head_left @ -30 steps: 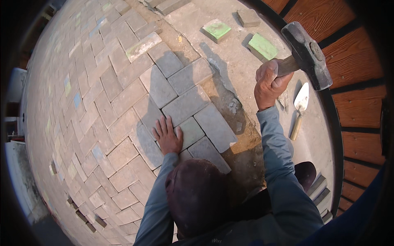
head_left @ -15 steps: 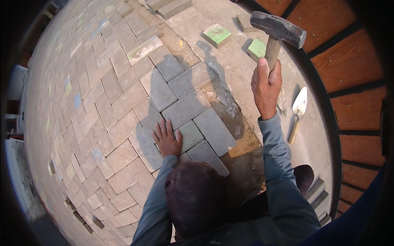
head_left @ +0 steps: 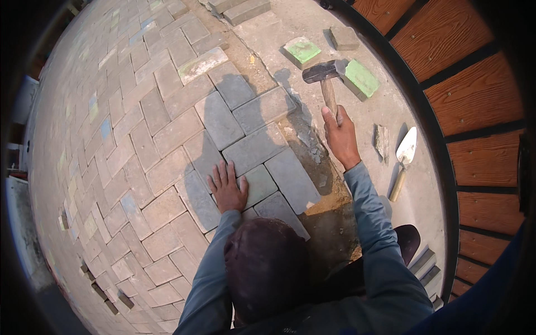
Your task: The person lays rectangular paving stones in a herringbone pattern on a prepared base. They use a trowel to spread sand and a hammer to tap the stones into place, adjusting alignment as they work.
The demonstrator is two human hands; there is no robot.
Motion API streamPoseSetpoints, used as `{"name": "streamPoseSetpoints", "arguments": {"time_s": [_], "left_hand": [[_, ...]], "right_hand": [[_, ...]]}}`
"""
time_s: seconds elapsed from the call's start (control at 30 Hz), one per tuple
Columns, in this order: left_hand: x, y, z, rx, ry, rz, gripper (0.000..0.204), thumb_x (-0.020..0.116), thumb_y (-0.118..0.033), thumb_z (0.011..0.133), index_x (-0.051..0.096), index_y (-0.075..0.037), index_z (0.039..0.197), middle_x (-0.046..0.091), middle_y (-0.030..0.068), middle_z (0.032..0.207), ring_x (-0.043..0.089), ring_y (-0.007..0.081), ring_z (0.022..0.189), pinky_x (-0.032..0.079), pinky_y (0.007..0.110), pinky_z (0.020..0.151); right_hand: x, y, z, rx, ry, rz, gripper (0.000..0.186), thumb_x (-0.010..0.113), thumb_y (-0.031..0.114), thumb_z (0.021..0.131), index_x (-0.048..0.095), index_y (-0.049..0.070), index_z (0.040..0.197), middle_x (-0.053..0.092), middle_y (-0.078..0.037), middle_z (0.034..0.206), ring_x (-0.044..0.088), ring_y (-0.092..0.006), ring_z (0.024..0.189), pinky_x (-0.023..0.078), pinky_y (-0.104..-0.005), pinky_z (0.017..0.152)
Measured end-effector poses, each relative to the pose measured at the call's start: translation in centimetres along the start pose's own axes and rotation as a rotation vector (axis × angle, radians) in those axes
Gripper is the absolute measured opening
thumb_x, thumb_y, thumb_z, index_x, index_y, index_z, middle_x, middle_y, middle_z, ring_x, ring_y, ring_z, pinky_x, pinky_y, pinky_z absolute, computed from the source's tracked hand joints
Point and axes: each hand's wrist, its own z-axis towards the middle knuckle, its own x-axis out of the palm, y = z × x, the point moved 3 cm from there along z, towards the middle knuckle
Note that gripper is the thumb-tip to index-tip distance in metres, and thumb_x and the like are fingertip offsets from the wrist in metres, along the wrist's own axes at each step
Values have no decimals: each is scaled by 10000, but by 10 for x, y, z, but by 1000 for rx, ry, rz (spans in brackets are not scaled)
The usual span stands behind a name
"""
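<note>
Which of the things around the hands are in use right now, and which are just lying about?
In use:
- hammer, gripped by the right hand
- grey paving blocks, with the left hand flat on them

Lying about:
- trowel on the concrete
- two green-topped blocks
- stone fragment beside the trowel

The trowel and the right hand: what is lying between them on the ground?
In the head view, a small flat broken stone piece lies on the concrete ground between the right hand, which grips the hammer, and the trowel.
</note>
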Motion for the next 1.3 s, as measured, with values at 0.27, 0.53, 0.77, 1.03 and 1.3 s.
{"name": "streamPoseSetpoints", "arguments": {"time_s": [0.27, 0.53, 0.77, 1.03, 1.3], "left_hand": [[-6, -5, 3, 3, -9, -27, 657, 527, -417, 992, 385, -146, 1574, 314, 114, 1660, 187, 341, 1562, 59, 550, 1267], [0, -3, 3, 3, -5, -33, 661, 530, -413, 990, 382, -141, 1574, 302, 101, 1667, 180, 337, 1565, 59, 548, 1267], [-1, 0, 0, -6, 3, -9, 657, 534, -411, 990, 392, -134, 1568, 304, 100, 1667, 183, 336, 1564, 66, 545, 1265], [-1, -3, 3, 6, -19, -11, 652, 539, -413, 989, 404, -130, 1561, 310, 114, 1663, 193, 341, 1560, 69, 553, 1263], [1, 5, -2, -4, -8, 3, 664, 533, -436, 987, 392, -153, 1572, 309, 103, 1666, 192, 332, 1563, 63, 547, 1268]], "right_hand": [[-15, 37, 39, -616, -486, 350, 237, 644, 204, 1030, 513, 15, 1084, 636, -84, 784, 588, -149, 671, 473, -314, 608], [29, -115, -22, 460, 127, 235, 337, 594, 371, 1033, 500, 48, 1018, 463, 5, 677, 466, -116, 493, 373, -307, 383], [-71, 63, -13, -174, -192, 454, 310, 562, 382, 1073, 455, 94, 1028, 409, 69, 661, 365, -2, 499, 319, -199, 411], [-35, -103, -59, -42, -73, -278, 302, 604, 250, 1029, 494, -4, 1150, 685, -314, 943, 690, -486, 907, 537, -489, 756], [-4, -88, -92, 67, 123, -280, 374, 596, 321, 1033, 522, -27, 1148, 660, -318, 855, 677, -475, 818, 506, -512, 695]]}}
